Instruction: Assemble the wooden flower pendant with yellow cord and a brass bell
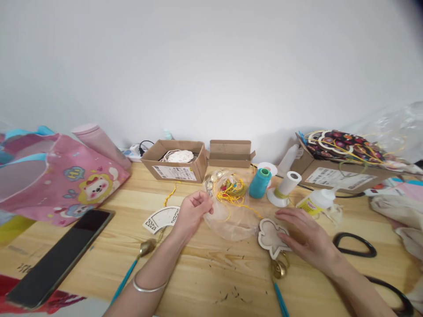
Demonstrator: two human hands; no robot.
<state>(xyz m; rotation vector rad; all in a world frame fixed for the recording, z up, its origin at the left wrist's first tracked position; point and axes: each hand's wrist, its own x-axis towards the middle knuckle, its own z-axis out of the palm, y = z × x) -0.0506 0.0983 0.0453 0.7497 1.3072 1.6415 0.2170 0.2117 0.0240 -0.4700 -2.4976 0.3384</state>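
Observation:
My left hand [193, 210] pinches the edge of a clear plastic bag [228, 220] that holds yellow cords [233, 193] and small bells. My right hand [306, 237] lies flat on the table, fingers resting on a cloud-shaped wooden cutout [268, 235] with a gold bell [279, 268] and a teal tassel [280, 299] below it. A fan-shaped wooden cutout [161, 218] with a yellow cord, a gold bell [147, 247] and a teal tassel lies left of my left wrist.
A dark phone [62, 255] and a pink bag [62, 180] lie at the left. Open cardboard boxes [176, 164] stand at the back. A teal thread spool [260, 182], a white spool [284, 188] and a glue bottle [315, 202] stand mid-right. Black scissors [355, 245] lie at right.

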